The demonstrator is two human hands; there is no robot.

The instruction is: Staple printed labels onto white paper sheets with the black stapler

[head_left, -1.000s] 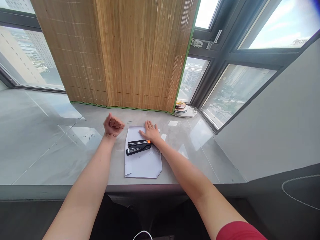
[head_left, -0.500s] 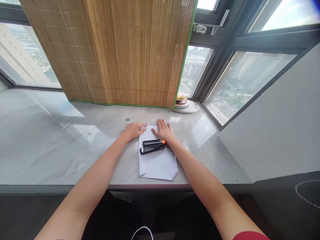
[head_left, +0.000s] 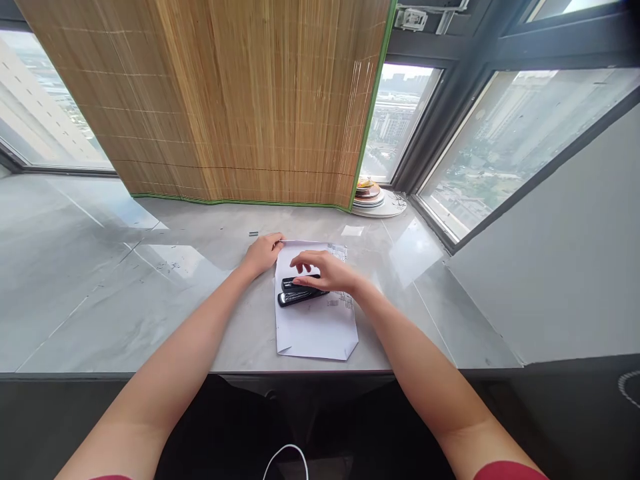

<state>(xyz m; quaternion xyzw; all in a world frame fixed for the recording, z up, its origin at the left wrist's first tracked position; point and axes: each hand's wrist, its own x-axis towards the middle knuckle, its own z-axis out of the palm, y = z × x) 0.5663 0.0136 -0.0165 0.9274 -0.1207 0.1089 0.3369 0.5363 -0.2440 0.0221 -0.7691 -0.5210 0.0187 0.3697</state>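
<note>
A sheet of white paper [head_left: 310,333], its two near corners folded in, lies on the grey stone counter. On it rests a black stapler [head_left: 300,295], partly covered by my right hand. My right hand [head_left: 320,267] is over the stapler, thumb and fingers apart and curved, not closed round it. Small staples [head_left: 333,303] lie scattered on the right part of the paper. At the paper's far left corner, my left hand [head_left: 263,255] has its fingers closed on the edge.
Two short staple strips [head_left: 253,234] lie beyond my left hand, with loose staples [head_left: 174,266] farther left. A bamboo blind [head_left: 240,120] hangs down behind the counter [head_left: 100,320]. Stacked plates [head_left: 370,200] stand in the back right corner by the windows.
My right hand has lifted off the paper's far right part and come back over the stapler, fingers curving. My left hand has closed its fingers at the paper's far left corner.
</note>
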